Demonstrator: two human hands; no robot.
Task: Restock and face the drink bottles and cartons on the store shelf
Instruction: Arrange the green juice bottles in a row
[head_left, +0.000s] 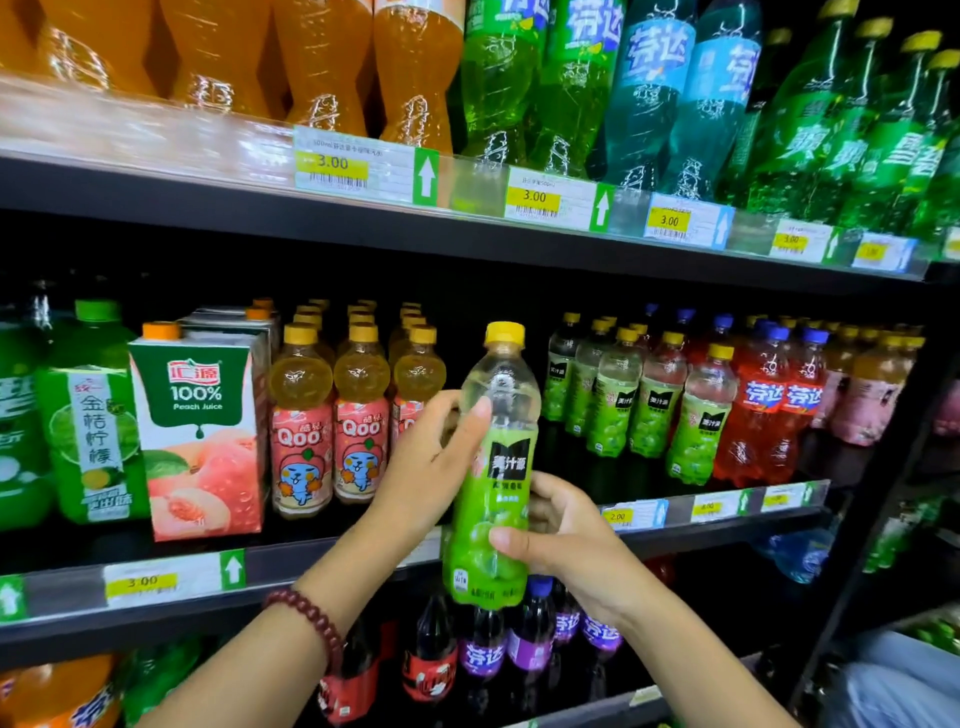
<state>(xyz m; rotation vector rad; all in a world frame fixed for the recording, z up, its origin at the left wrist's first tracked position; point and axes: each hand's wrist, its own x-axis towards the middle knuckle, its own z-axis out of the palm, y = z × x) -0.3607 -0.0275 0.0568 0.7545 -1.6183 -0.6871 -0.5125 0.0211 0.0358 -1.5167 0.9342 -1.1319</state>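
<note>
Green bottle (493, 499) upright before middle shelf (717, 525), left hand (431, 462) fingers grasping its upper part, right hand (566, 540) fingers grasping lower label

L hand (431, 457) & R hand (566, 540) both gripping, raised.

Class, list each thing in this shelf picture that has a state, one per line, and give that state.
Grape bottle: capped, upright, held off the shelf, label forward.
Left hand: grip on the bottle's upper part.
Right hand: grip on the bottle's lower part.
Peach carton: capped, standing at the shelf front, facing out.
Qoo bottles: capped, upright, in rows.
Gap right of the Qoo bottles: no bottle at the front.
</note>
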